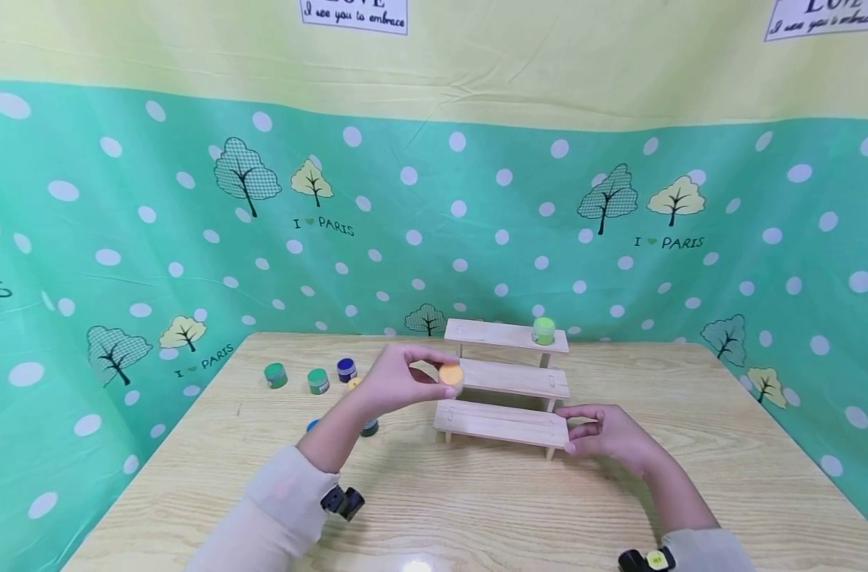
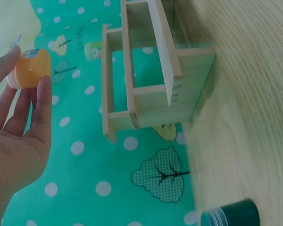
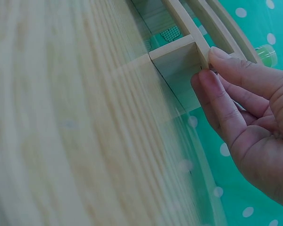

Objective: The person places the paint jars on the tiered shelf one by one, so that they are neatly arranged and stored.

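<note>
My left hand [image 1: 394, 381] pinches a small jar with orange contents [image 2: 34, 68] between thumb and fingers, up in the air near the left end of a three-step wooden stand [image 1: 505, 378]. With thumb and fingers, my right hand [image 1: 615, 437] grips the right end of the stand's lowest step [image 1: 498, 423]; the right wrist view shows the thumb on one face and fingertips at the other. A light green jar [image 1: 544, 331] sits on the top step, toward its right end. The middle and lowest steps carry nothing.
Left of the stand, several small jars stand on the wooden table [image 1: 212, 469]: two green ones, one a green jar [image 1: 276, 376], a dark blue jar [image 1: 346, 369], and others partly hidden by my left arm. A patterned cloth [image 1: 477, 222] hangs behind the table.
</note>
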Demonstrator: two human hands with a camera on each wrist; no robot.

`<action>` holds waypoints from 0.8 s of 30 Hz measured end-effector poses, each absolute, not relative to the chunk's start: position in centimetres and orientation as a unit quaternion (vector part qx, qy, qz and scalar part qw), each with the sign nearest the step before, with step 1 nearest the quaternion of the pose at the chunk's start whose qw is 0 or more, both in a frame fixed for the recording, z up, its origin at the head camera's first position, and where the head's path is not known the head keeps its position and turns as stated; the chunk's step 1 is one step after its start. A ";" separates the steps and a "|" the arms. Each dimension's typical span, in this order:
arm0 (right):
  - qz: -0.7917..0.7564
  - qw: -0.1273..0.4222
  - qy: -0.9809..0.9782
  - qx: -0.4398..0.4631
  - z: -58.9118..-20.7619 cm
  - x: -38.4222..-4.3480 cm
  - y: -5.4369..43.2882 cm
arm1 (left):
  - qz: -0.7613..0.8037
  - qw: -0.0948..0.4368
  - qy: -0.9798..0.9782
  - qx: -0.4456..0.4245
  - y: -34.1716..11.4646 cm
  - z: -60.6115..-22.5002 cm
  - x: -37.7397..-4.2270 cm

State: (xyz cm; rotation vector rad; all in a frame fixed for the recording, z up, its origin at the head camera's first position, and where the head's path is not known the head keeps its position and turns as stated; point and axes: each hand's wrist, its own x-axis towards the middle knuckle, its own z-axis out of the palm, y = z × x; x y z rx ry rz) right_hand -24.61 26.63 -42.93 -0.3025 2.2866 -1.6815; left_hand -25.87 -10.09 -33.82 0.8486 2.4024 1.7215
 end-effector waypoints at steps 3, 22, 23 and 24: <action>-0.583 0.143 0.792 -0.111 -42.9 -24.6 26.6 | 0.561 0.028 0.777 0.285 -9.6 -33.9 -26.2; -0.580 0.143 0.795 -0.104 -42.9 -24.6 26.6 | 0.551 -0.006 0.772 0.317 -5.7 -33.7 -28.1; -0.581 0.143 0.795 -0.103 -42.9 -24.6 26.6 | 0.549 -0.008 0.772 0.319 -5.5 -33.7 -28.3; -0.581 0.144 0.795 -0.101 -42.9 -24.6 26.6 | 0.547 -0.010 0.773 0.320 -5.4 -33.7 -28.5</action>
